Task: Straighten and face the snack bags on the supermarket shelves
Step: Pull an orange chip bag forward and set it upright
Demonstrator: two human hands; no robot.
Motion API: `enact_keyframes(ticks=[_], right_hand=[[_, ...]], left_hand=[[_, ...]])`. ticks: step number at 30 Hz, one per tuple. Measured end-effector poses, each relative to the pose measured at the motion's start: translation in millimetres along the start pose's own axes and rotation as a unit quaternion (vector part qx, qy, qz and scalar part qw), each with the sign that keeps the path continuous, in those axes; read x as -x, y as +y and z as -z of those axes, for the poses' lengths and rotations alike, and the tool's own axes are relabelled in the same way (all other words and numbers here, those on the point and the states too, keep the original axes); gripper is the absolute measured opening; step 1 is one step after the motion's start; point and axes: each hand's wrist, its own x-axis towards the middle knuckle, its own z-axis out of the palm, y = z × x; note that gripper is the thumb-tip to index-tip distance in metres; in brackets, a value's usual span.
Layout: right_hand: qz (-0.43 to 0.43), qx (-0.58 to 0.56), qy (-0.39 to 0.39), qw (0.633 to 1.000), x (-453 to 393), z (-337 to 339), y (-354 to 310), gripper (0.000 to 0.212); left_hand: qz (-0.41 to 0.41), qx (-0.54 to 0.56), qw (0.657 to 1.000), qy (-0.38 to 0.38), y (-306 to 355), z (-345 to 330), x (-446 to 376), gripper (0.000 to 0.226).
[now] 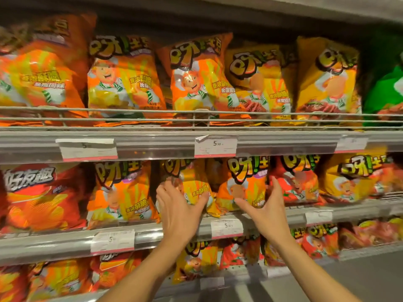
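— On the middle shelf [294, 216], what have those two hands got?
— Two puffy orange snack bags side by side, glossy crinkled foil. The left hand [177, 209] lies on the left bag [196, 188], fingers spread and nearly straight, thumb out to the right along its lower edge. The right hand [267, 205] is against the right bag [244, 186], fingers reaching up its right side, thumb stretched left under its front. Neither is curled tight; they look to be pressing and cupping, not pinching.
— Are the bags standing upright?
— The left one leans, its bottom corner poking over the shelf lip. The right one stands fairly straight.
— How many bags along that row?
— Six fronts I can count: a red bag [41, 197] at far left, an orange one [122, 192], the two being handled, a red-orange one [298, 182] and a yellow one [353, 179].
— And above?
— Top shelf [152, 138] shows three orange bags, two yellow, one green bag [383, 94] at the edge, behind a thin wire rail [152, 110]. Paper price tags [215, 147] sit in clear plastic strips on the grey metal edges; more bags fill the shelf below, blurred.
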Motion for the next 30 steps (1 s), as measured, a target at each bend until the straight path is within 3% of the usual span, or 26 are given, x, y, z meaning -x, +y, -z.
enact_keyframes(ticks=[5,9,13,15,19,24,27,30], right_hand=[[-0.022,-0.032,-0.052,0.998,-23.4,-12.1,-0.3,0.141],[-0.009,-0.041,-0.038,0.998,-33.8,-12.3,5.6,0.114],[-0.003,-0.034,-0.042,0.999,-38.8,-10.0,6.7,0.102],[-0.004,-0.026,-0.038,0.999,-41.8,-11.3,8.6,0.099],[0.000,0.008,-0.022,1.000,-43.1,-13.1,9.0,0.094],[0.022,0.031,-0.012,0.999,-43.4,-6.2,3.7,0.103],[0.039,0.053,0.001,0.998,-41.5,4.5,-0.4,0.095],[0.033,0.058,0.008,0.998,-42.0,16.5,1.4,0.106]], left_hand=[[0.036,0.033,0.999,0.008,-7.2,0.8,-13.4,0.102],[0.142,0.095,0.982,-0.076,-12.7,7.5,-34.7,0.129],[0.164,0.138,0.964,-0.155,-19.2,4.9,-46.7,0.097],[0.166,0.145,0.965,-0.143,-20.3,2.3,-48.3,0.083],[0.168,0.156,0.967,-0.109,-19.8,1.7,-43.8,0.098],[0.145,0.175,0.970,-0.090,-13.9,1.7,-32.8,0.113],[0.124,0.149,0.979,-0.066,-8.3,-0.5,-27.6,0.108],[0.112,0.162,0.979,-0.057,-3.8,-3.5,-27.2,0.106]])
